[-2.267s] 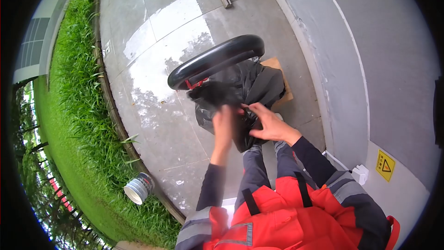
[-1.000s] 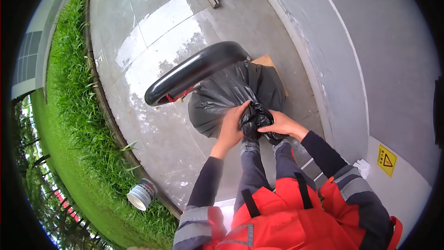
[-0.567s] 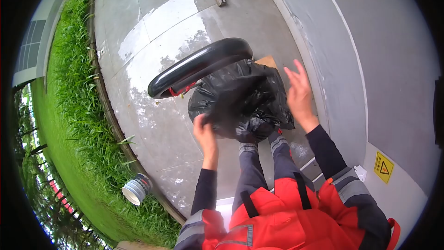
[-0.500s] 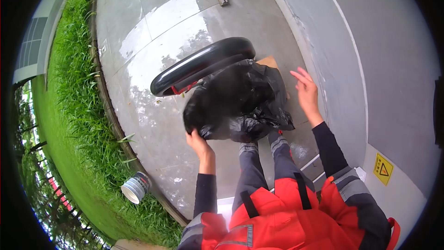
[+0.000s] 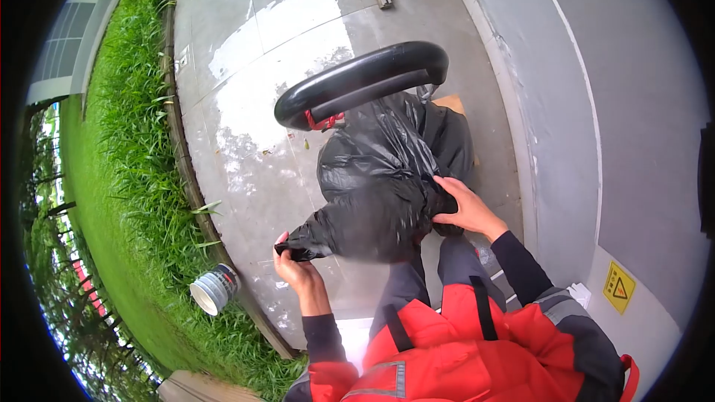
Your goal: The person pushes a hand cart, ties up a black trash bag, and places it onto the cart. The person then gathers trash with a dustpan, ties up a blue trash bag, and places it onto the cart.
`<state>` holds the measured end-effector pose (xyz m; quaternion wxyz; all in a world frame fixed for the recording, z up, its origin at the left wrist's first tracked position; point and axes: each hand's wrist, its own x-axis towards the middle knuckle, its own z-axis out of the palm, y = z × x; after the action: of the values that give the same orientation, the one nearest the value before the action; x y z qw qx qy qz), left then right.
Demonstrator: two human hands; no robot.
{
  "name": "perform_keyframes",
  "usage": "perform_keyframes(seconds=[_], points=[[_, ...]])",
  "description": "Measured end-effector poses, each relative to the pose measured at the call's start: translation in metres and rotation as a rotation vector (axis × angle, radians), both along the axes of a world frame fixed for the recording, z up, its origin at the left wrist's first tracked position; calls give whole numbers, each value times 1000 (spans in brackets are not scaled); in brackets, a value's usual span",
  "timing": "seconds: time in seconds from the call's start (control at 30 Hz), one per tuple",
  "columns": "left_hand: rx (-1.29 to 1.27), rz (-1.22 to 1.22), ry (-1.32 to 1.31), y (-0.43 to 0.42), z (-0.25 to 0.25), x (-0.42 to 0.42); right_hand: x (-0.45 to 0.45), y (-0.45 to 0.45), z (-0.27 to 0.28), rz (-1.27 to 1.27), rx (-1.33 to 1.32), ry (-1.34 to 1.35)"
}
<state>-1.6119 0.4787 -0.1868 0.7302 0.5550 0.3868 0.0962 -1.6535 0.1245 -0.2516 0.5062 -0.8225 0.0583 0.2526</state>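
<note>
Black bag [image 5: 383,156], pinched by left hand [image 5: 301,274], clasped by right hand [image 5: 468,208]. Black loop [image 5: 357,76] overlapping far side; tan board [image 5: 451,103] behind; bucket [image 5: 216,288] by grass [image 5: 138,201].

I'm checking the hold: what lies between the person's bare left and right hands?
In the head view, a black plastic bag spans from the left hand to the right hand.

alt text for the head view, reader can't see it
A person's left hand pinches the drawn-out end of a black plastic bag while the right hand holds a bunched part. Grey paving surrounds it, grass to the left.
</note>
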Motion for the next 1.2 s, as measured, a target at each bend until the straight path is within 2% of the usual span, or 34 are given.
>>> perform_keyframes(seconds=[0.07,0.13,0.2,0.27,0.3,0.33,0.37,0.4,0.43,0.47,0.5,0.53,0.57,0.6,0.63,0.7,0.73,0.77,0.8,0.83,0.87,0.93,0.97,1.0,1.07,1.13,1.2], points=[[-184,13,42,2,8,-9,1,-1,6,34,2,59],[-276,-102,43,-5,20,-23,-2,-6,4,396,-298,-149],[-138,-96,55,-18,19,-37,-10,-11,-18,437,-384,-208],[172,-206,101,-26,14,-56,-17,-25,-49,399,-513,-340],[176,-201,99,-19,4,-69,-22,-33,-69,220,-434,-468],[108,-86,114,-7,-12,-88,-17,-41,-69,138,-367,-360],[38,26,129,-9,-13,-97,-16,-47,-74,-48,-223,-335],[-231,127,46,-11,-12,-109,-19,-52,-78,-235,-79,-307],[-328,91,23,-9,-8,-118,-27,-53,-80,-232,-79,-310],[-424,60,-1,-6,-3,-128,-39,-52,-82,-399,44,-124],[-384,204,142,-6,0,-136,-51,-48,-84,-564,167,66],[-382,201,138,0,-9,-147,-63,-44,-86,-731,292,259],[-396,190,99,8,-24,-158,-78,-42,-86,-669,529,511],[-417,176,55,16,-39,-165,-89,-41,-86,-618,652,744],[-341,176,-73,6,-36,-167,-102,-36,-86,-670,823,690],[319,-200,66,-13,-14,-159,-105,-28,-99,-728,1105,508],[684,-346,139,-25,0,-151,-89,-19,-82,-802,1135,415],[681,-354,138,-31,14,-143,-75,-19,-68,-745,1135,380],[988,-592,22,-37,28,-134,-60,-21,-55,-685,1133,343],[1291,-826,-106,-43,43,-124,-44,-22,-40,-697,1263,316],[1322,-1001,-135,-55,62,-115,-28,-23,-22,-703,1393,286],[1075,-1463,-173,-44,57,-104,3,-26,12,-580,1669,194],[980,-1613,-157,-31,40,-101,15,-25,36,-596,1585,105],[983,-1615,-178,-15,19,-99,25,-25,54,-613,1498,17],[493,-906,11,17,-19,-93,40,-44,55,-576,1103,-227],[126,-270,-268,45,-33,-68,51,-84,33,-498,418,-517],[166,-268,-334,57,-28,-43,59,-135,-8,-645,217,-397]])
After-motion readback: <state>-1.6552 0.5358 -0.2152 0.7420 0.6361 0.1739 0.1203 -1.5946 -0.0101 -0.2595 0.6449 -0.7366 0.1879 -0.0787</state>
